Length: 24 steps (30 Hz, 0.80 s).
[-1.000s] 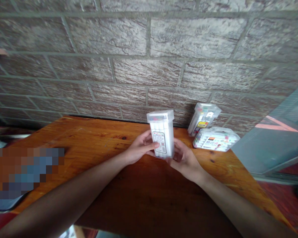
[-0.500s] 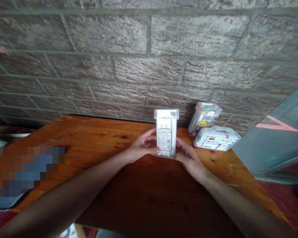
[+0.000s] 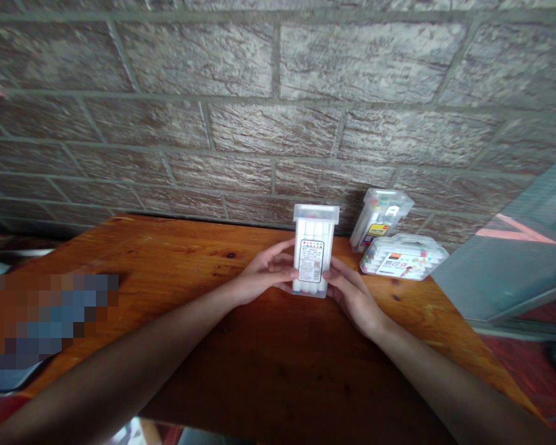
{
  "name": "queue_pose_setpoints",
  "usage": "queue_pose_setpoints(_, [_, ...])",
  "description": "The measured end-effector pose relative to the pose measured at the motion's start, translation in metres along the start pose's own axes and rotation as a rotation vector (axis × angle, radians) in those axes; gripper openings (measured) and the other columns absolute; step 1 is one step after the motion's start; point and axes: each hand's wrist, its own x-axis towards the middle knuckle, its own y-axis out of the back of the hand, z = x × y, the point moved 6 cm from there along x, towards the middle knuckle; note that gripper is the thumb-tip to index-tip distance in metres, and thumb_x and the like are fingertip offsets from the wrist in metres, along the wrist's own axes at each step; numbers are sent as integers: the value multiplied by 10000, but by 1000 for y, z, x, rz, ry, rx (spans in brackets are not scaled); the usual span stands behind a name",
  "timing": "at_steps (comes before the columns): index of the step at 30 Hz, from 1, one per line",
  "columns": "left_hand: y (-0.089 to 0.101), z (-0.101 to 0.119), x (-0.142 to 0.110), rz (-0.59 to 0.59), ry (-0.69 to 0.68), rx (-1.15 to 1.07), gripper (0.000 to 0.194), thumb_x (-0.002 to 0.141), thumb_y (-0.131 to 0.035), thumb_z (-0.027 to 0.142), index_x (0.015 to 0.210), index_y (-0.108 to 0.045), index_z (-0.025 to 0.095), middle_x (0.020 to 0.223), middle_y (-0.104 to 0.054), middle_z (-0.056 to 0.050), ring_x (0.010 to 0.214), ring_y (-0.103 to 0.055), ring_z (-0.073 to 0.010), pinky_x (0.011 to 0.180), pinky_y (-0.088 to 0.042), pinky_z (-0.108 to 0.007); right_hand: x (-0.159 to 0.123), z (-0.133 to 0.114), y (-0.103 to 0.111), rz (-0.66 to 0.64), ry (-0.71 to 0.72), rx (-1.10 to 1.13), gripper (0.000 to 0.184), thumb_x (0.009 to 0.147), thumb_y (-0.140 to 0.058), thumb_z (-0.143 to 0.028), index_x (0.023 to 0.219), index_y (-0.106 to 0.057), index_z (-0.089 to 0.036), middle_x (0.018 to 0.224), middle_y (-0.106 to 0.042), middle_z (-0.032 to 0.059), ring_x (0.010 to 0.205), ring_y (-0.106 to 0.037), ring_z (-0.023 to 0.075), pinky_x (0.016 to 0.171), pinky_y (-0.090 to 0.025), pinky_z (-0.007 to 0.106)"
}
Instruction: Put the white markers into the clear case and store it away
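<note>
A clear plastic marker case (image 3: 312, 250), with white pens inside and a printed label facing me, is held upright between my two hands. My left hand (image 3: 262, 275) grips its left side, thumb on the front edge. On the right side, my right hand (image 3: 349, 287) closes around the case, with its thumb at the label's edge. The fingers behind the case are partly hidden. A whitish lid covers the top. Whether the base touches the table, I cannot tell.
Behind my right hand, a second marker case (image 3: 380, 219) leans near the brick wall (image 3: 241, 123). In front of it lies a flat, handled pen case (image 3: 404, 258). The wooden table (image 3: 176, 259) has a blurred-out patch (image 3: 50, 327) at left. A glass panel (image 3: 514, 247) stands right.
The marker case has shifted slightly to the right and tilted a little, its top leaning right. Both thumbs now sit higher on it. The other cases stay put.
</note>
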Motion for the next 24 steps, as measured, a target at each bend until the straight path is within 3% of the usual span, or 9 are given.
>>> queue_pose_setpoints(15, [2,0,0,32,1,-46,518,870,-825,355,1336,-646,218,1272,-722,-161,1085,-731,-328,668,-682,-362,-1,-4,-3,17,-3,-24,372,917,-756,-455,1248,-723,-287,1328,-746,53,1231,-689,334,1010,-588,524])
queue_pose_setpoints(19, [1,-1,0,3,-5,-48,484,873,-826,340,1305,-655,206,1274,-721,-162,1051,-736,-304,681,-683,-363,0,-9,-3,17,63,-128,377,906,-778,-460,1232,-721,-280,1303,-758,49,1226,-695,312,1092,-539,507])
queue_pose_setpoints(24, [2,-2,0,-2,-9,-24,470,880,-819,333,1300,-651,202,1282,-716,-162,1014,-739,-283,678,-682,-362,3,-13,-6,-19,142,-195,360,903,-796,-447,1211,-715,-278,1260,-778,49,1151,-732,286,1065,-563,477])
